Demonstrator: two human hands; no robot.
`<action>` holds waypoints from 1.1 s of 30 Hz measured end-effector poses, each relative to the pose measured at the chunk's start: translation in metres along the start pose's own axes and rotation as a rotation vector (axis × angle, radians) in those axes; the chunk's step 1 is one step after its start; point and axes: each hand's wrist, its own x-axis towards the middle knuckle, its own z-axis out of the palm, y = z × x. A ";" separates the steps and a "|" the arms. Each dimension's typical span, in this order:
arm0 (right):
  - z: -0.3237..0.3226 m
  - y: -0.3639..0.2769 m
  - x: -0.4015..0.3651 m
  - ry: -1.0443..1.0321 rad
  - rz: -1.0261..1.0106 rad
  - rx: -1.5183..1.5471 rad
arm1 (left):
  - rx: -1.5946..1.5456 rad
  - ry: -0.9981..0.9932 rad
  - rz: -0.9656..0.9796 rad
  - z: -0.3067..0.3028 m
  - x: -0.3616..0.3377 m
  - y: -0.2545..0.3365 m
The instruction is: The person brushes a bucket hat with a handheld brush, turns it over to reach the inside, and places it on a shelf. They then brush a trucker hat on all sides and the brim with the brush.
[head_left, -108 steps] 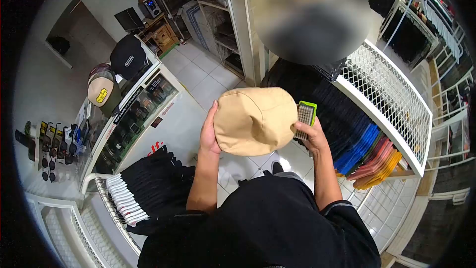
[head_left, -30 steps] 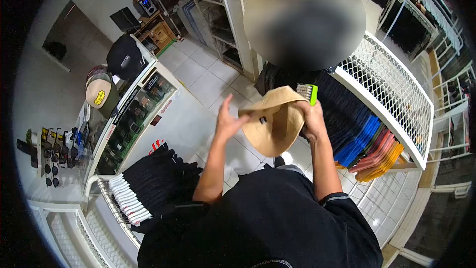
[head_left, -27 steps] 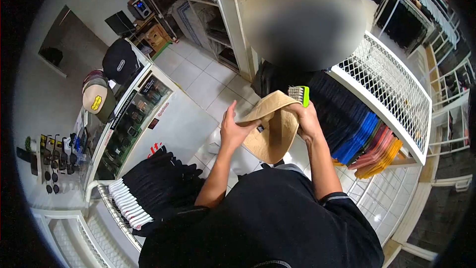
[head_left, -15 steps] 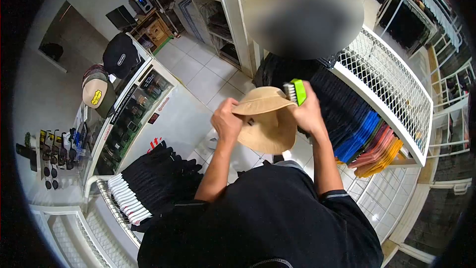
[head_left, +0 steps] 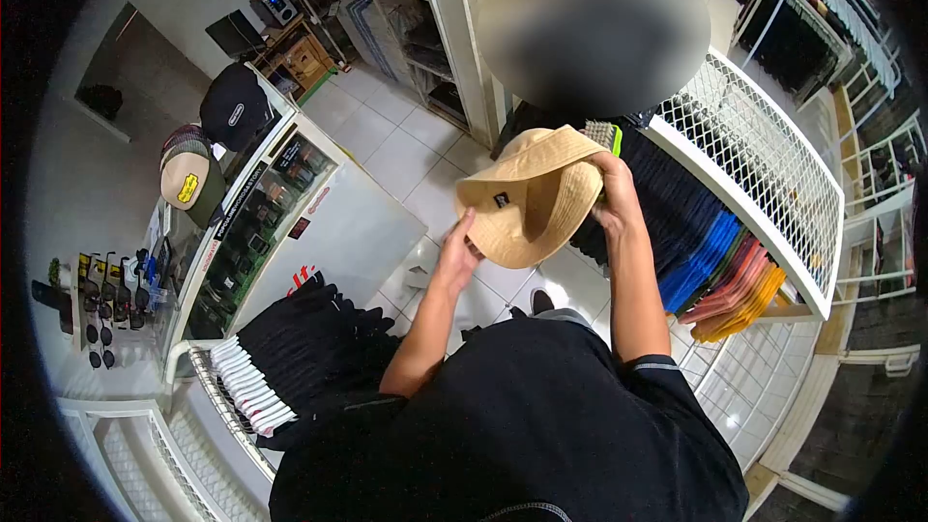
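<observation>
A beige bucket hat (head_left: 530, 222) is held up in front of my chest, tilted so that its inside and a small dark label show. My left hand (head_left: 458, 253) grips the near left edge of the brim, thumb on the visible side and fingers partly behind. On the other side, my right hand (head_left: 617, 195) is closed around the right edge of the hat. It also keeps hold of a green brush (head_left: 616, 141) with pale bristles, mostly hidden behind the brim and fingers.
Folded black clothes (head_left: 300, 353) hang on a rack at left, near a glass display counter (head_left: 256, 222) topped with caps (head_left: 237, 108). Rows of colored clothes (head_left: 710, 261) hang under a white mesh rack (head_left: 773, 155) at right. Beyond the hat is a blurred area (head_left: 594, 29).
The hat has turned and tilted, showing more of its inside and label. My left hand has moved lower on the brim. The brush has slipped from clear view behind the hat.
</observation>
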 end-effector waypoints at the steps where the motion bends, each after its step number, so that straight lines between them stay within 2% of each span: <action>1: -0.008 0.005 0.005 0.000 0.007 -0.005 | -0.220 -0.096 -0.142 0.006 -0.006 -0.004; 3: -0.023 0.012 0.013 -0.005 0.126 0.111 | -0.194 -0.124 -0.125 0.012 -0.010 -0.012; 5: -0.028 0.016 0.009 0.008 0.115 0.094 | -0.161 -0.159 -0.105 0.014 -0.011 -0.010; 7: -0.022 0.008 -0.003 0.050 -0.061 -0.262 | -0.105 0.016 0.027 0.025 -0.018 0.006; 8: -0.037 0.011 0.007 0.076 -0.236 -0.500 | -0.007 0.087 0.184 0.034 -0.022 0.013; 9: -0.031 0.010 0.001 0.184 -0.359 -0.643 | -0.006 0.083 0.184 0.039 -0.026 0.020; 11: -0.027 -0.001 -0.009 0.275 -0.477 -0.880 | 0.609 0.141 0.503 0.047 -0.035 0.034; 12: -0.022 -0.010 -0.016 0.282 -0.479 -0.880 | 0.816 0.179 0.612 0.054 -0.038 0.041; 16: -0.021 -0.041 -0.034 0.359 -0.555 -1.032 | 1.054 0.077 0.641 0.092 -0.042 0.068; 19: -0.039 -0.075 -0.035 0.384 -0.636 -1.001 | 1.100 0.033 0.589 0.131 -0.041 0.083; 21: -0.055 -0.101 -0.033 0.347 -0.737 -0.899 | 1.119 -0.030 0.666 0.154 -0.032 0.083; 22: -0.064 -0.118 -0.030 0.446 -0.826 -1.027 | 1.062 -0.094 0.741 0.175 -0.037 0.088; 25: -0.069 -0.179 -0.036 0.500 -0.891 -1.058 | 0.903 -0.254 0.915 0.228 -0.028 0.087; 27: -0.067 -0.209 -0.035 0.767 -0.977 -1.250 | 0.893 -0.273 0.998 0.262 -0.020 0.084; 28: -0.065 -0.219 -0.035 0.913 -0.915 -1.369 | 0.901 -0.276 1.055 0.277 -0.012 0.079; 29: -0.078 -0.220 -0.033 0.930 -0.915 -1.371 | 0.896 -0.292 1.052 0.288 -0.004 0.072; 31: -0.100 -0.218 -0.026 1.017 -1.138 -1.438 | 1.111 -0.234 1.023 0.299 0.015 0.054; 32: -0.104 -0.209 -0.037 0.949 -0.941 -1.336 | 1.129 -0.254 1.029 0.298 0.025 0.045; 33: -0.106 -0.193 -0.050 0.810 -0.939 -1.226 | 1.122 -0.256 1.028 0.300 0.027 0.040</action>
